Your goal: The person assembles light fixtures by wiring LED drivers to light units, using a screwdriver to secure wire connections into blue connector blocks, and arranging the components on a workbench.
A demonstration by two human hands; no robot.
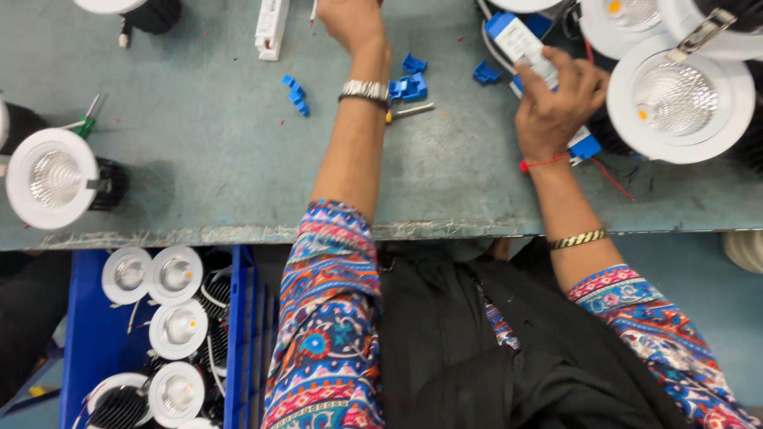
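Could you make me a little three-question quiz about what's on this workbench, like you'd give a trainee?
1. True or false: the right hand rests on a white-and-blue driver box.
2. What colour are the small plastic clips near the left hand?
3. Where is the blue crate of round white lamps? A) on the bench B) below the bench edge, to the left.

Key: 1 true; 2 blue; 3 B.

Head camera looks straight down (close) onto workbench (199,159).
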